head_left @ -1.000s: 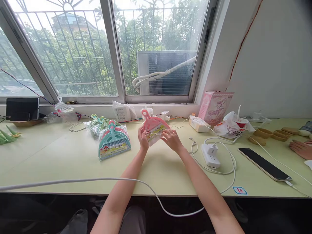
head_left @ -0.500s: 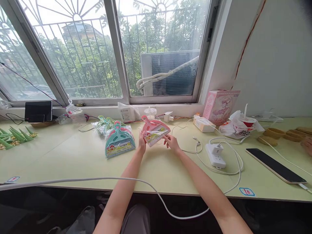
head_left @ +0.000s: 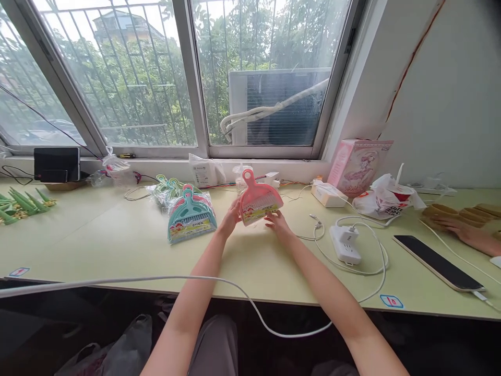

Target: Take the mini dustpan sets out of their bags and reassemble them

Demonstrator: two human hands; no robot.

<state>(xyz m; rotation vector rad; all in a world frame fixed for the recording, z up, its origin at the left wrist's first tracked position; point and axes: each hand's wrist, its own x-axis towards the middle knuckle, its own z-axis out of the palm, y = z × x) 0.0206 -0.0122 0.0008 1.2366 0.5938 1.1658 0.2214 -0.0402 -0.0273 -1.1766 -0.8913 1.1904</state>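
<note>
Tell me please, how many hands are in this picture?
3. The left hand holds the pink dustpan, the right hand is at its lower right edge, and another person's hand is by the brown pieces at far right. Others may be hidden.

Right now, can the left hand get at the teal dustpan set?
Probably yes, once freed: the teal dustpan set lies close beside the left hand, with only bare table showing between them. But that hand is holding the pink dustpan set, so it would likely have to let go first.
</note>
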